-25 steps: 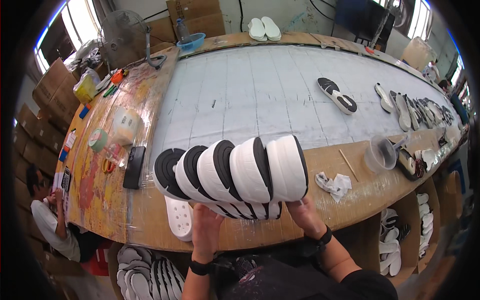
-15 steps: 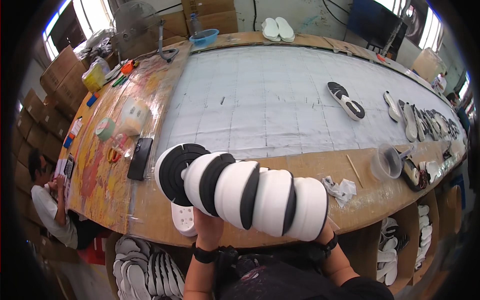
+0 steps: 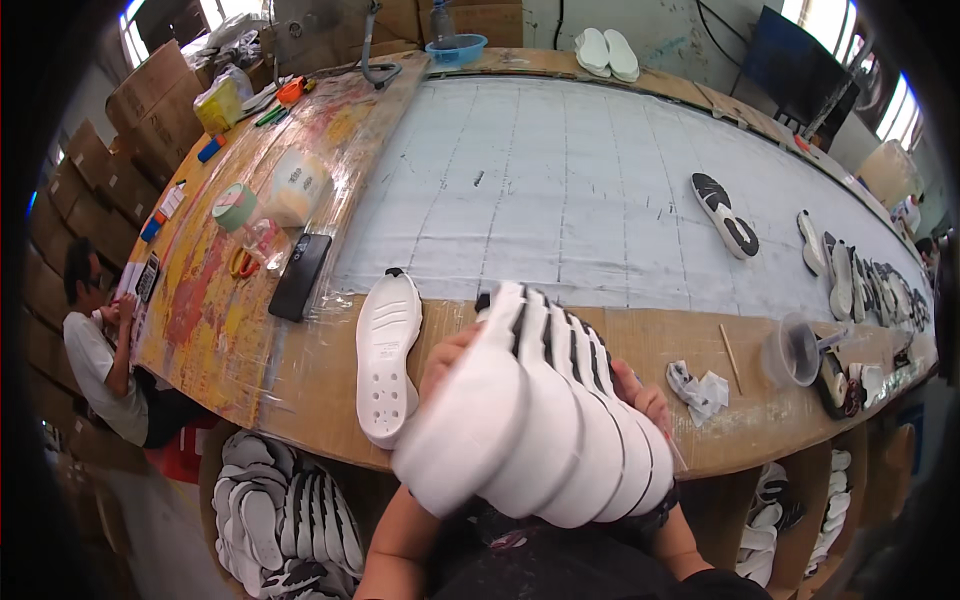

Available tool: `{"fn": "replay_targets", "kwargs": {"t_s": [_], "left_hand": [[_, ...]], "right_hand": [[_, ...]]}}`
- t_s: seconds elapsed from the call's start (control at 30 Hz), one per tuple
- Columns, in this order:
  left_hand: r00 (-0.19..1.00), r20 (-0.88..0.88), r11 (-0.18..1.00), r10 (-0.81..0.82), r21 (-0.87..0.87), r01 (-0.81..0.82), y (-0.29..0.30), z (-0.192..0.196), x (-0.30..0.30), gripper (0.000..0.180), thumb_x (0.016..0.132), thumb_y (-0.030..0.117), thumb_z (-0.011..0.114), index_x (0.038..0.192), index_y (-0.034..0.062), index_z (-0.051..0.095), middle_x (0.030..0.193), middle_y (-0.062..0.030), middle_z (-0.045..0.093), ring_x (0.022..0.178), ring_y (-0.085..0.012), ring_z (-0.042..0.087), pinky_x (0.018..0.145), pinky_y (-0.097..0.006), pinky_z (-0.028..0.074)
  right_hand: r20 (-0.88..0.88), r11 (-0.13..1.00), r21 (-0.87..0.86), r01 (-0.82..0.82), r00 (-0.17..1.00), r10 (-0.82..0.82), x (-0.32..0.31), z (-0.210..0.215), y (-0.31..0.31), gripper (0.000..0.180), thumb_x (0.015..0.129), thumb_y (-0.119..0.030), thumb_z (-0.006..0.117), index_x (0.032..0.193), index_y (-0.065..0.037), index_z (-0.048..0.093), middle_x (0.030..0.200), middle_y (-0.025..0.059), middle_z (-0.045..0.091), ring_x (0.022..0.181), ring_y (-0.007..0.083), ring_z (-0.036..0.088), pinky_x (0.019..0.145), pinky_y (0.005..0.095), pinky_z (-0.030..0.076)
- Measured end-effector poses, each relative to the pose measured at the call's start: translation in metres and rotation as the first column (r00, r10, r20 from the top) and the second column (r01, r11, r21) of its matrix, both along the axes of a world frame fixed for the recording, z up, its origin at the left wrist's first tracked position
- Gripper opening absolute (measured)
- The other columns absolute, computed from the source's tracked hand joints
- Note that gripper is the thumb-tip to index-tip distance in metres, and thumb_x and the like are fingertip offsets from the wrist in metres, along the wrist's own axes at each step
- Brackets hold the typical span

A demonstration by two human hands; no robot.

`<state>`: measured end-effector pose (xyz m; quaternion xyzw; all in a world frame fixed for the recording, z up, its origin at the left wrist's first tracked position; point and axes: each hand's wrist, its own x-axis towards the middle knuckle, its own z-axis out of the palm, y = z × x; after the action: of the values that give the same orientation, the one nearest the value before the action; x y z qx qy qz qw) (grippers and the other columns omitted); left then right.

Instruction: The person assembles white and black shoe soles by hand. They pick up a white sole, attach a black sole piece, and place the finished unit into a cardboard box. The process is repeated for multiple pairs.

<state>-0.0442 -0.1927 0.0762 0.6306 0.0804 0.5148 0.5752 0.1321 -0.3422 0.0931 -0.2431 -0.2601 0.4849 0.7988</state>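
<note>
A fanned stack of several white shoe soles with black undersides (image 3: pixel 545 410) fills the lower middle of the view, tipped with its white faces toward me. My left hand (image 3: pixel 447 352) grips the stack's left side, and my right hand (image 3: pixel 640 392) holds its right side. Both forearms come up from below the table edge. One white perforated sole (image 3: pixel 388 355) lies alone on the wooden table edge just left of my left hand.
A grey gridded mat (image 3: pixel 560 190) covers the table middle. A black-and-white sole (image 3: pixel 725 213) and a row of soles (image 3: pixel 860 280) lie right. A crumpled rag (image 3: pixel 698 388), clear cup (image 3: pixel 795 350), black phone (image 3: pixel 300 275) and tape roll (image 3: pixel 236 206) sit nearby. A seated person (image 3: pixel 95 350) is left.
The stack of soles has been lowered toward the table edge and tipped over, so white faces show instead of edges. The lone white sole now lies uncovered to its left.
</note>
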Motion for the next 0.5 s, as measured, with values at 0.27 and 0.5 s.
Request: {"fn": "replay_targets", "kwargs": {"t_s": [0.27, 0.5], "left_hand": [[0.959, -0.282, 0.992, -0.002, 0.121, 0.037, 0.002, 0.046, 0.056, 0.014, 0.084, 0.02, 0.044, 0.081, 0.0094, 0.054, 0.099, -0.0055, 0.059, 0.104, -0.0195, 0.048, 0.101, -0.047, 0.013], [0.946, -0.315, 0.966, 0.072, 0.259, 0.013, -0.01, 0.029, 0.111, 0.015, 0.086, 0.021, 0.046, 0.085, 0.0078, 0.054, 0.099, -0.0048, 0.058, 0.1, -0.0205, 0.049, 0.1, -0.048, 0.016]], "right_hand": [[0.595, 0.9, -0.37, 0.232, 0.803, 0.038, 0.03, -0.027, -0.016, 0.019, 0.092, -0.019, 0.043, 0.086, -0.001, 0.048, 0.131, 0.0207, 0.037, 0.122, 0.0284, 0.035, 0.101, 0.0377, 0.028], [0.68, 0.85, -0.393, 0.35, 0.733, 0.013, 0.03, -0.031, -0.037, 0.018, 0.091, -0.018, 0.042, 0.091, -0.001, 0.047, 0.128, 0.0197, 0.04, 0.119, 0.0275, 0.038, 0.1, 0.0371, 0.03]]}}
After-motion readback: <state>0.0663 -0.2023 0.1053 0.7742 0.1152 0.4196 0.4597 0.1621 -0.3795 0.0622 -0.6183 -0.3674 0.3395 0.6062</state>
